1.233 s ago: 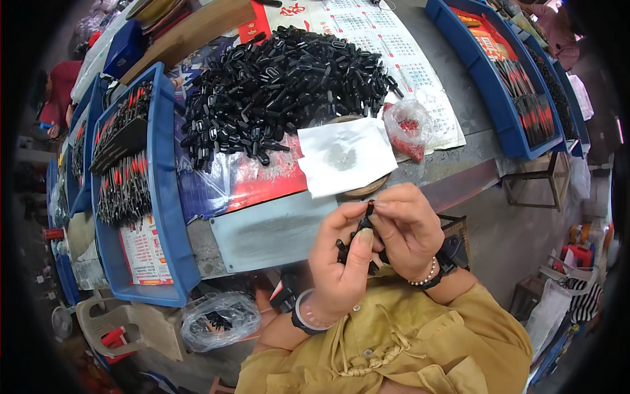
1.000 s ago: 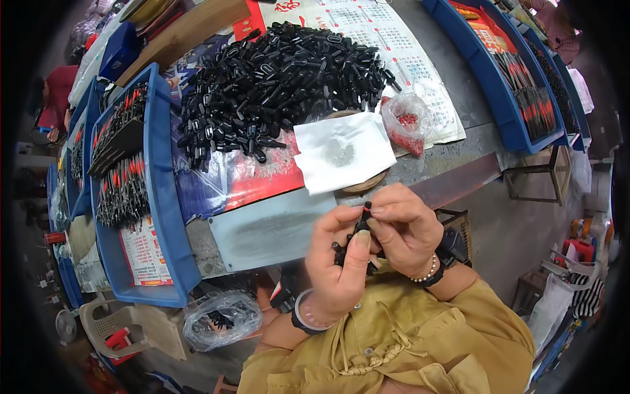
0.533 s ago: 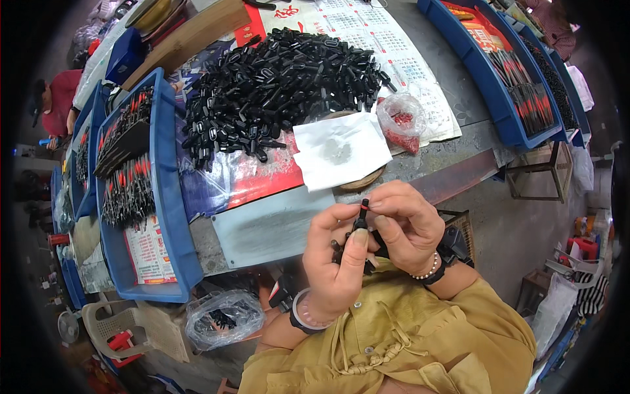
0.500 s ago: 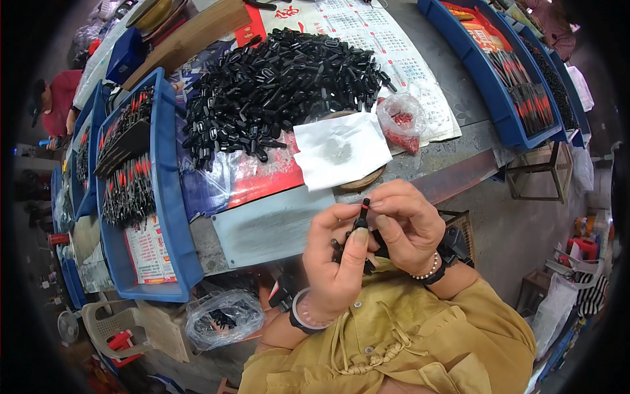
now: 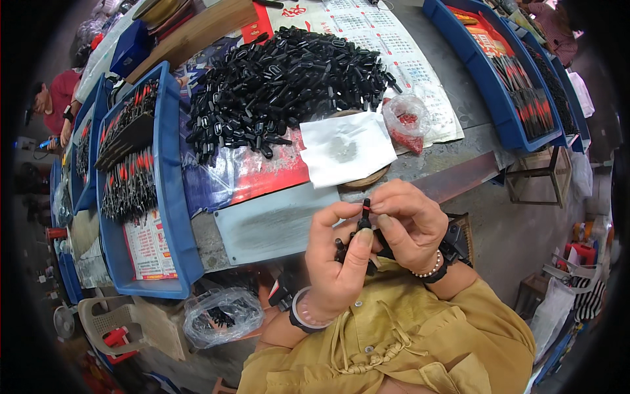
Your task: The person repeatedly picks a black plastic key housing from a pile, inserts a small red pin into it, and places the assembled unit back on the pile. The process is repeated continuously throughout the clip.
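Observation:
My left hand [image 5: 338, 259] and my right hand [image 5: 410, 223] meet in front of my chest, both pinching one small black plastic part [image 5: 365, 217] with a red bit at its upper end. More black pieces show between my left fingers and palm. Beyond my hands, on the table, lies a big heap of the same black parts [image 5: 282, 82]. A white cloth [image 5: 344, 148] lies just in front of the heap, over a round wooden disc.
A small clear bag of red bits [image 5: 407, 121] sits right of the cloth. Blue trays [image 5: 174, 197] of finished black-and-red pieces line the left; another blue tray [image 5: 499, 85] stands at the right. A bag of parts [image 5: 220, 315] lies below the table. A person in red sits far left.
My hands have kept working the same small part, shifting only slightly. The view has drifted a little.

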A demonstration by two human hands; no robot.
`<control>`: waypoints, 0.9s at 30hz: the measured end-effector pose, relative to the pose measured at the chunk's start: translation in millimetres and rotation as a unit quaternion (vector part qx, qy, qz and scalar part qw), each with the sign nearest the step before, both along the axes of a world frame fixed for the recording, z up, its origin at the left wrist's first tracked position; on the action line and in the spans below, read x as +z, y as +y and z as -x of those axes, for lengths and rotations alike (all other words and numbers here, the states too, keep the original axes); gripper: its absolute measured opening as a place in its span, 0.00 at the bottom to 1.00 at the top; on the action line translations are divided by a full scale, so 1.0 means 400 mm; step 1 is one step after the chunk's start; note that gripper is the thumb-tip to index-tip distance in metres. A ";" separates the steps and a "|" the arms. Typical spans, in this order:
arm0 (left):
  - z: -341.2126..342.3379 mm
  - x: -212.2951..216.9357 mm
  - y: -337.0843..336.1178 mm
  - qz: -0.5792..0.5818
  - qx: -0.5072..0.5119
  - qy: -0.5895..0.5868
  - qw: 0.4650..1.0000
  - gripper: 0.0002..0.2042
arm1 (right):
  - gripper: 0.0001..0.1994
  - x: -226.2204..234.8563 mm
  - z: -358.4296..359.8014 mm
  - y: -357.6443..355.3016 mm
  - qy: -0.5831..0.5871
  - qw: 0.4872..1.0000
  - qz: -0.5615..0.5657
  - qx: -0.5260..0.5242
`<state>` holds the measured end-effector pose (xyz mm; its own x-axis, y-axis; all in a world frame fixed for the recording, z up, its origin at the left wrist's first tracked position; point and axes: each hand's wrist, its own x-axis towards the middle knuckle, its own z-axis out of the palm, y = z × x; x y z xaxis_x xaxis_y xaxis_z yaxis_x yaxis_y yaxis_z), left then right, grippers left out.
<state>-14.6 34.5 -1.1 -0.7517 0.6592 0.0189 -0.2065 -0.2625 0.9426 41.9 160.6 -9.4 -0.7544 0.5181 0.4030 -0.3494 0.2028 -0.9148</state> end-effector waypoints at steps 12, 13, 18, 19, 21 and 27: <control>0.016 -0.006 -0.038 -0.001 -0.001 -0.072 0.997 0.10 | 0.07 0.003 0.003 -0.018 -0.028 0.993 0.103 0.048; 0.018 -0.005 -0.048 -0.018 -0.014 -0.082 0.996 0.10 | 0.07 0.009 0.007 -0.029 -0.040 0.988 0.140 0.055; 0.024 -0.006 -0.165 0.031 0.008 -0.142 0.989 0.10 | 0.06 0.018 0.034 -0.041 -0.116 0.969 -0.064 0.207; 0.019 -0.007 -0.198 0.035 0.011 -0.142 0.989 0.11 | 0.06 0.017 0.038 -0.051 -0.132 0.958 -0.061 0.247; 0.001 -0.001 -0.294 0.112 0.065 -0.110 0.985 0.10 | 0.05 0.014 0.041 -0.084 -0.152 0.952 -0.018 0.265; -0.026 -0.023 -0.611 0.384 0.319 -0.001 0.866 0.07 | 0.04 0.027 0.086 -0.158 -0.191 0.920 0.000 0.342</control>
<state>-4.1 -209.8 -10.1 -0.9670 -0.0727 -0.2442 -0.2532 0.3810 0.8892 7.7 97.4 1.3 -0.9907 -0.1300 0.0401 -0.0477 0.0562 -0.9973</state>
